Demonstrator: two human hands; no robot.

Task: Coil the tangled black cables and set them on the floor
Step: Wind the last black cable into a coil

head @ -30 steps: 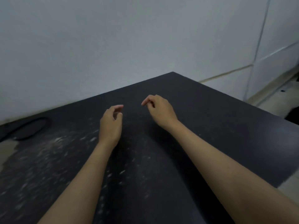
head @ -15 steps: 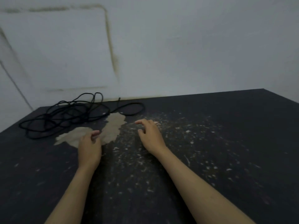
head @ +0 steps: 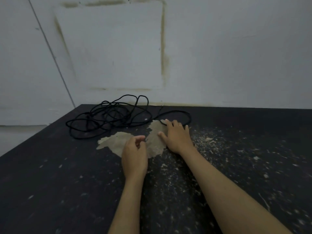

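Right hand (head: 177, 137) fingers spread beside black cables (head: 108, 119); left hand (head: 134, 157) loosely curled, empty.

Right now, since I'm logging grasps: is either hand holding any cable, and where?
Nothing is held. The right hand lies spread, fingertips at the black cables' near loop; the left hand hangs loosely curled, apart from them.

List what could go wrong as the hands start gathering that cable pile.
1. The black cables lie in crossed, overlapping loops; pulling the loop nearest the right hand would likely tighten the tangle.
2. The pile sits near the far left corner of the dark surface; a tug might drag loops over the edge.
3. The surface is flaking, with a bare patch, so debris could cling to the cables.
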